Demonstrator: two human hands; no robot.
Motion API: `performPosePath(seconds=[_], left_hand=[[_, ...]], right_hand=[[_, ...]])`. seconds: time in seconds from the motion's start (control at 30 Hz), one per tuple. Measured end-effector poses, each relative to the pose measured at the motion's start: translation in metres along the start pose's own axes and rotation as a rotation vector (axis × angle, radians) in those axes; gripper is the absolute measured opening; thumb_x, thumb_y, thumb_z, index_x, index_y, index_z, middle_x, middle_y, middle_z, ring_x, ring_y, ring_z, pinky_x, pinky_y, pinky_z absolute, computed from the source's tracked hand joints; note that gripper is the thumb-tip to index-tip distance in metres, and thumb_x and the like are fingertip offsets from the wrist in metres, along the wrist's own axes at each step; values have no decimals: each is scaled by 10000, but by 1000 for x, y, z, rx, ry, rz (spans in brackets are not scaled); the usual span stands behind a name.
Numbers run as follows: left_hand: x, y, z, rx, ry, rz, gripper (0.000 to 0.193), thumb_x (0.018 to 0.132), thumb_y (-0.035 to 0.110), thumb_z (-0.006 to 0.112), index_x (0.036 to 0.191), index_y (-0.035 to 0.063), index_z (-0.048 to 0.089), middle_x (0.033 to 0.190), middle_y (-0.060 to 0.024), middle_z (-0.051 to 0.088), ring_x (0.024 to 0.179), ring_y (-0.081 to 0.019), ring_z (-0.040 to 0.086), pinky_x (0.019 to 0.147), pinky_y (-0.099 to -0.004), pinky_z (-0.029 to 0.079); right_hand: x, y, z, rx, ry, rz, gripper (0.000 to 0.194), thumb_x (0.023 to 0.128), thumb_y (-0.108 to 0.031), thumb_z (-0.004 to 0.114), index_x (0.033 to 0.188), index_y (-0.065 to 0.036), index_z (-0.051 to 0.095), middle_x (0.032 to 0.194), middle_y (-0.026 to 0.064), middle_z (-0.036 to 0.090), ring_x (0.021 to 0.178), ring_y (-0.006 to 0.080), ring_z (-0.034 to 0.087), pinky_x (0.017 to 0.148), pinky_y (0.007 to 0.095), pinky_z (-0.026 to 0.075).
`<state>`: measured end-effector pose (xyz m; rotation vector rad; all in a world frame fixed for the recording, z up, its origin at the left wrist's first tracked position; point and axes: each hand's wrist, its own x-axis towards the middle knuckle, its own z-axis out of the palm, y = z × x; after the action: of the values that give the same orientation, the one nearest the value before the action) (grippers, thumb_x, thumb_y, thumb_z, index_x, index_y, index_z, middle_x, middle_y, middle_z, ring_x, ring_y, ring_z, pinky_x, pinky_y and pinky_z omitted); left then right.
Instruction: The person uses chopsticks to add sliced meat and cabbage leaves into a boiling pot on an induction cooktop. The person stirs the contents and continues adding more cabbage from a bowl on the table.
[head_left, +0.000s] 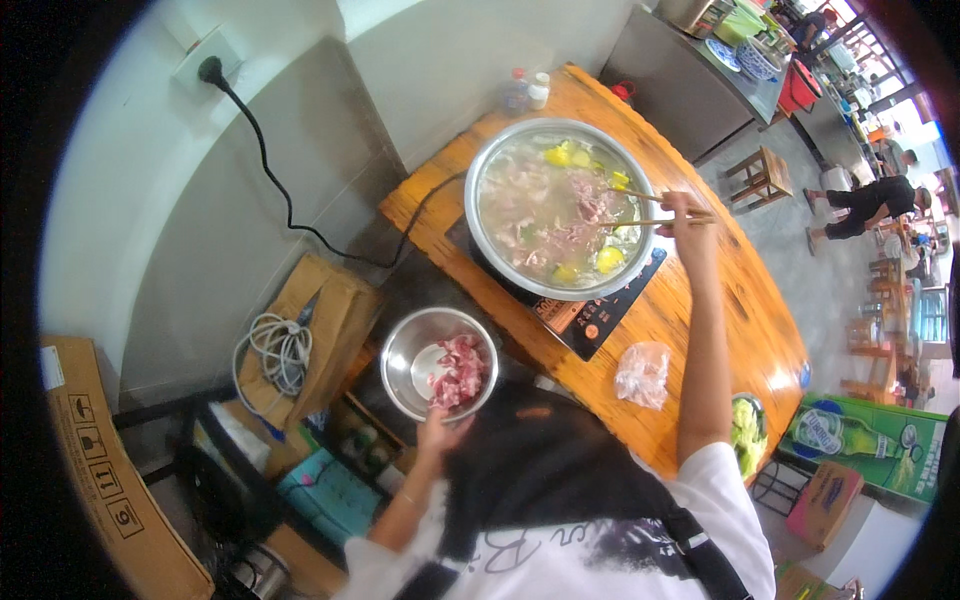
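Observation:
A large metal pot (474, 225) of cloudy broth stands on a black induction cooker (600, 319). Thin pieces of pale pink meat (589, 199) float in it, along with yellow-green vegetable slices (610, 259). My right hand (681, 217) grips a pair of wooden chopsticks (637, 222) over the pot's right rim, their tips spread apart and in the broth at the meat. Lower left, my left hand (442, 430) holds a stainless steel bowl (403, 371) by its near rim. Raw red meat slices (459, 369) lie along the bowl's right side.
On the wooden table (720, 322) are a plastic bag (643, 375), a container of leafy greens (747, 435) and two small bottles (527, 91). A black power cord (289, 202) runs from the wall socket to the table. Cardboard boxes (112, 480) stand left; a person (870, 201) is at far right.

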<state>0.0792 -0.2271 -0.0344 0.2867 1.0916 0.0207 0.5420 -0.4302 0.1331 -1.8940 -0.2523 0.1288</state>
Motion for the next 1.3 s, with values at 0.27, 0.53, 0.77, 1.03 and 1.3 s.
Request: performPosePath(seconds=[0.27,0.53,0.77,1.03,1.3], left_hand=[[13,1,-7,34,-57,-33,466,928,166,448,1377,41,441,1320,-131,569,1189,-282,576,995,-413,508],[7,4,1,28,5,-19,488,913,158,432,1387,42,431,1305,-138,577,1178,-289,580,990,-407,507],[1,5,10,-81,66,32,425,831,92,516,1232,-49,500,1222,-242,557,1108,-395,595,905,-560,544],[-10,9,19,-5,-6,62,454,901,136,439,1330,-9,457,1245,-171,604,1071,-305,639,851,-399,593],[5,5,-3,-1,-11,11,485,896,152,438,1362,17,451,1298,-152,578,1134,-305,605,939,-417,541]], right_hand=[[-33,25,29,122,-50,-2,348,1023,-232,491,956,70,650,804,124,679,650,156,668,580,251,570],[-60,-6,19,-112,-122,60,279,1008,-193,518,967,39,668,797,87,664,604,114,630,556,226,541],[-47,2,18,-111,66,57,296,1016,-208,502,992,37,666,837,89,674,600,126,637,562,244,538],[-49,-16,34,-171,-47,83,253,1002,-172,526,990,25,684,827,98,682,572,114,619,518,252,513],[-45,-39,118,18,-410,-220,129,949,-113,607,950,-8,681,849,93,679,617,143,639,559,266,521]])
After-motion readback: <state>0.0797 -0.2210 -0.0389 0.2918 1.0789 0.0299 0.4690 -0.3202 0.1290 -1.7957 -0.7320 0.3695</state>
